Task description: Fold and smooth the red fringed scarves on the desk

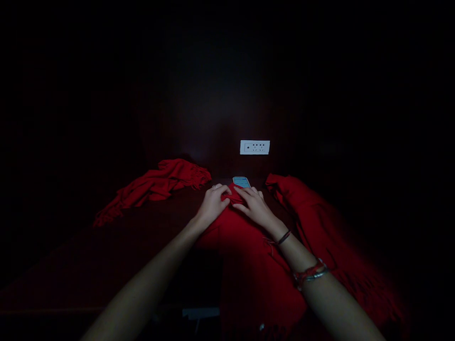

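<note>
Bracelets circle the right forearm. A red cloth (256,265) stretches from the near side up the dark table (106,265); at its far end, the left hand (213,202) and right hand (255,204) pinch it between thumbs and fingers. Fringed red cloths (151,185) lie to either side. Just beyond the hands sits a lit phone (241,182), then a wall socket (255,147).

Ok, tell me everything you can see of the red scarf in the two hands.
The red scarf is plain red and looks like soft woven cloth, with what seems to be fringe along its dim near end. Its far end is gathered and bunched between the fingers of the left hand and the right hand, just in front of a lit phone. From there it spreads toward the viewer, partly behind the right forearm, its lower part in shadow.
</note>
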Available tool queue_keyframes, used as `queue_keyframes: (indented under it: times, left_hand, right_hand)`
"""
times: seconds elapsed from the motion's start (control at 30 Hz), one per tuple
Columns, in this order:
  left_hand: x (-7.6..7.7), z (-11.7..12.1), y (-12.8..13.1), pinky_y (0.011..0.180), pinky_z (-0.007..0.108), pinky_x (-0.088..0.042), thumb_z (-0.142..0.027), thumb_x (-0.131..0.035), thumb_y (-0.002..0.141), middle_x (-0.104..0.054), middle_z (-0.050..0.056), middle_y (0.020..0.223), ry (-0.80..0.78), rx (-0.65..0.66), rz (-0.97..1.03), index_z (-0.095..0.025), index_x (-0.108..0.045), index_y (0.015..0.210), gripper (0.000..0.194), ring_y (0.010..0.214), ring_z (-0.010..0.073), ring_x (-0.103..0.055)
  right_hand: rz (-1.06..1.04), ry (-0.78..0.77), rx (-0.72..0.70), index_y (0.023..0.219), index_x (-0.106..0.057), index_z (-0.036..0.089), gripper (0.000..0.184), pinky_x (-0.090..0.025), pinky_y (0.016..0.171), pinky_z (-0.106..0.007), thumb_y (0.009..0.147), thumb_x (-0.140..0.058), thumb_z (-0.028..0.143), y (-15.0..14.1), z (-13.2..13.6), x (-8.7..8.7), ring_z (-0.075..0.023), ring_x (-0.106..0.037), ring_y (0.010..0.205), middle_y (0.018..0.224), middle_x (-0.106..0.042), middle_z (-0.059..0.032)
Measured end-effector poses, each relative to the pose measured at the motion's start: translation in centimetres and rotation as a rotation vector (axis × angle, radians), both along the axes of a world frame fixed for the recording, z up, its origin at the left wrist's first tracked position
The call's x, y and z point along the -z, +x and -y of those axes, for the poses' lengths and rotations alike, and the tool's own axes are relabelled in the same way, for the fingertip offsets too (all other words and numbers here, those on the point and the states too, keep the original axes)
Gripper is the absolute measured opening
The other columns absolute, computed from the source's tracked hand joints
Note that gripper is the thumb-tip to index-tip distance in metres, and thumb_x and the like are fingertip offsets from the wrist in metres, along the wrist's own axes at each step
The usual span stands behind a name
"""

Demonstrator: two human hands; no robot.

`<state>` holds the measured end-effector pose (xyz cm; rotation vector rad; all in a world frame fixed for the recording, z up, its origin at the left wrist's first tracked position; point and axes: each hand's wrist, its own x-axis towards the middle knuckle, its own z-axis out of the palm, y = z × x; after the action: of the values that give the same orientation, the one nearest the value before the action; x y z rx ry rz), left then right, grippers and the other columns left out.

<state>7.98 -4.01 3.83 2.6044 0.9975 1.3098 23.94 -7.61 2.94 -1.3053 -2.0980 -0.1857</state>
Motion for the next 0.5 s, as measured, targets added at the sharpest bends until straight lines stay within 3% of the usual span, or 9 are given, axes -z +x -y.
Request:
queue_keyframes:
  times: [0.1, 0.17, 0.27, 0.4, 0.43, 0.5]
  left_hand:
    - [-0.2, 0.3, 0.2, 0.063, 0.022, -0.038, -0.008, -0.047, 0.061, -0.05, -0.002, 0.068, -0.014, 0.021, 0.046, -0.018, -0.053, 0.068, 0.013, 0.065, 0.0124, -0.048]
    - [-0.2, 0.4, 0.2, 0.062, 0.022, -0.038, -0.008, -0.048, 0.061, -0.05, -0.002, 0.068, -0.025, 0.037, 0.081, -0.017, -0.052, 0.067, 0.011, 0.064, 0.0121, -0.048]
    - [-0.2, 0.3, 0.1, 0.063, 0.024, -0.04, -0.013, -0.052, 0.062, -0.052, -0.001, 0.069, -0.136, 0.137, 0.125, -0.016, -0.052, 0.07, 0.008, 0.066, 0.0127, -0.05]
    - [-0.2, 0.2, 0.1, 0.067, 0.027, -0.043, -0.023, -0.056, 0.065, -0.057, 0.003, 0.083, -0.453, 0.442, 0.138, -0.016, -0.052, 0.089, 0.026, 0.075, 0.0148, -0.055]
    - [-0.1, 0.2, 0.1, 0.069, 0.028, -0.043, -0.024, -0.057, 0.065, -0.057, 0.004, 0.089, -0.476, 0.463, 0.15, -0.016, -0.051, 0.093, 0.03, 0.077, 0.0152, -0.055]
    - [0.1, -0.1, 0.1, 0.074, 0.031, -0.042, -0.022, -0.058, 0.063, -0.055, 0.005, 0.097, -0.425, 0.386, 0.202, -0.017, -0.051, 0.096, 0.034, 0.082, 0.0159, -0.054]
  right_hand:
    - [0.034, -0.08, 0.044, 0.095, -0.059, 0.016, 0.027, -0.037, 0.073, -0.03, 0.071, -0.053, 0.026, 0.2, -0.1, -0.1, -0.0178, -0.049, 0.079, 0.086, -0.054, -0.0084]
    - [-0.068, -0.127, 0.033, 0.079, -0.062, 0.015, 0.014, -0.038, 0.068, -0.027, 0.067, -0.055, 0.019, 0.3, -0.3, -0.1, -0.0152, -0.05, 0.07, 0.075, -0.056, -0.0054]
    - [-0.494, -0.233, -0.008, 0.075, -0.061, 0.015, 0.013, -0.04, 0.061, -0.026, 0.063, -0.056, 0.017, 0.4, -0.8, 0.0, -0.013, -0.052, 0.061, 0.066, -0.058, -0.0009]
    - [-1.198, -0.441, -0.164, 0.081, -0.056, 0.016, 0.023, -0.044, 0.059, -0.025, 0.058, -0.056, 0.014, 0.1, -1.0, 0.3, -0.0101, -0.055, 0.057, 0.067, -0.06, 0.0018]
    - [-1.302, -0.482, -0.215, 0.08, -0.056, 0.017, 0.024, -0.045, 0.062, -0.025, 0.057, -0.057, 0.012, 0.0, -1.0, 0.3, -0.0101, -0.056, 0.06, 0.069, -0.06, 0.0017]
    - [-1.39, -0.559, -0.333, 0.081, -0.056, 0.017, 0.026, -0.046, 0.07, -0.026, 0.056, -0.059, 0.011, -0.2, -0.7, 0.2, -0.0107, -0.058, 0.068, 0.073, -0.062, 0.0006]
